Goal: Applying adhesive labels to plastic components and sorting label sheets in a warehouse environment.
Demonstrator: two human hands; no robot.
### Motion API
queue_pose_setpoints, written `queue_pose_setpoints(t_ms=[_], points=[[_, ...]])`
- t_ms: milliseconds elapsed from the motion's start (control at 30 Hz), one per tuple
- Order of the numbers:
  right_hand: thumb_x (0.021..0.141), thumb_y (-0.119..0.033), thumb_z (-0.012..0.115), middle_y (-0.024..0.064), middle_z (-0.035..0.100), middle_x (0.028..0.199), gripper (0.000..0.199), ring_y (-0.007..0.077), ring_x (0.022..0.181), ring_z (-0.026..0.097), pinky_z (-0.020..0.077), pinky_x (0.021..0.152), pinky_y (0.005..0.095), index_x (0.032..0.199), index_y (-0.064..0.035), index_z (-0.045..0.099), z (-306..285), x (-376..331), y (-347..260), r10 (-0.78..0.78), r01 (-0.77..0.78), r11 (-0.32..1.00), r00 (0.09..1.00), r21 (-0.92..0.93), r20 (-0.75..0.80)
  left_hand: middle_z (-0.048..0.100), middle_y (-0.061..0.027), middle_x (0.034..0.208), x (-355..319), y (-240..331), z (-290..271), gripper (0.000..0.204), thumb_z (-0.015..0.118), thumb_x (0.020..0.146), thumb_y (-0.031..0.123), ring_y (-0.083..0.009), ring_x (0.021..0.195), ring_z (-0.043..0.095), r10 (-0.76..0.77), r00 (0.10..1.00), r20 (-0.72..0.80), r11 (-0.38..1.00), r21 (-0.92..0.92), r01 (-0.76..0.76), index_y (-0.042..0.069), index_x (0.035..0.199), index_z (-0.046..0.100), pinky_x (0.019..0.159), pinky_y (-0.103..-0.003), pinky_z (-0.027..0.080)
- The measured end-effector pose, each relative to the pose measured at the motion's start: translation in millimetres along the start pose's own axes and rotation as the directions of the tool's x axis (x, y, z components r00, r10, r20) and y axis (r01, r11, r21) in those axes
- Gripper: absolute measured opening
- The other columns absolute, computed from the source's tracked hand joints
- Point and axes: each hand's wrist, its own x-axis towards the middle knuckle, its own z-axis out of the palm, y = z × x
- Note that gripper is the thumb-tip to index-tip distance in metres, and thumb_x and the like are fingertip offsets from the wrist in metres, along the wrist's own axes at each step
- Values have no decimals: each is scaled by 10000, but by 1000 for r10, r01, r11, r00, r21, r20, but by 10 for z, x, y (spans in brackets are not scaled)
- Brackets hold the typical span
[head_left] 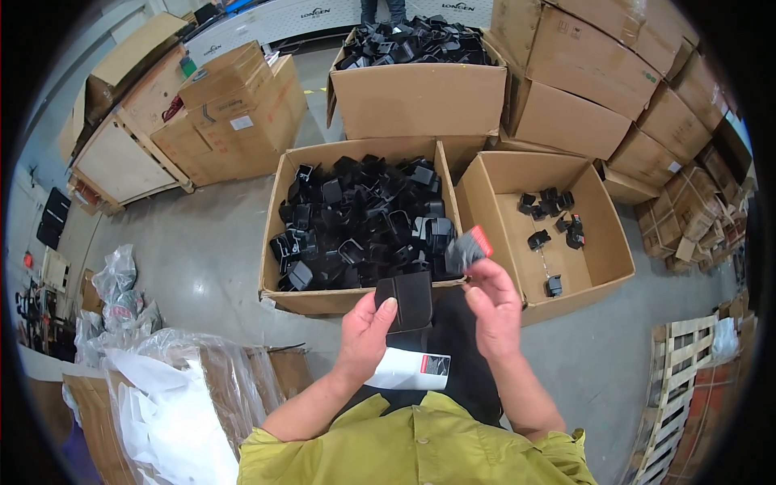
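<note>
In my left hand point(364, 338) is a black plastic part point(411, 299) with a flat, rounded-corner face, the thumb pressing on its near side. To its right, my right hand point(496, 311) pinches a thin black-and-red sticker point(469, 250) between thumb and fingertips, raised over the box's corner and apart from the part. Across my lap lies a white backing sheet point(396, 368) bearing another dark sticker with red. Just beyond my hands stands an open cardboard box point(347, 304) heaped with similar black plastic parts point(356, 206).
A second open carton point(586, 291) at the right holds several black parts point(554, 284). Behind, a full carton point(420, 101) of black parts stands. Stacked boxes point(578, 61) rise far right; a pallet point(675, 388) is near right, plastic-wrapped material point(174, 396) near left.
</note>
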Motion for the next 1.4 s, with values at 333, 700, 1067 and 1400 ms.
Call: queue_pose_setpoints(t_ms=[333, 700, 1067, 1400], points=[[781, -59, 600, -5, 559, 656, 69, 24, 570, 501, 421, 515, 165, 794, 3, 572, 179, -205, -132, 408, -366, 898, 901, -246, 148, 563, -50, 978, -49, -141, -15, 258, 406, 907, 160, -80, 872, 500, 31, 998, 61, 998, 58, -34, -33, 1056, 490, 789, -215, 395], [753, -71, 634, 29, 578, 595, 101, 53, 512, 537, 439, 466, 172, 748, 19, 590, 133, -187, -72, 355, -331, 872, 935, -361, -1, 563, -45, 936, -79, -181, -22, 259, 413, 905, 160, -72, 836, 496, 9, 999, 46, 996, 84, -13, -39, 1049, 495, 757, -204, 398], [755, -79, 632, 30, 579, 589, 103, 44, 507, 529, 429, 460, 167, 749, 17, 595, 149, -180, -42, 364, -334, 860, 931, -385, 5, 571, -35, 917, -106, -242, -57, 244, 427, 899, 150, -64, 825, 491, 15, 1000, 7, 988, 152, -16, -36, 1038, 502, 751, -198, 394], [756, -70, 626, 23, 575, 592, 93, 37, 509, 515, 426, 467, 163, 742, 16, 592, 152, -170, -14, 385, -357, 855, 923, -377, -2, 566, -36, 941, -116, -246, -60, 251, 435, 895, 141, -68, 838, 493, -1, 1000, -12, 988, 152, 3, -36, 1062, 498, 759, -199, 394]])
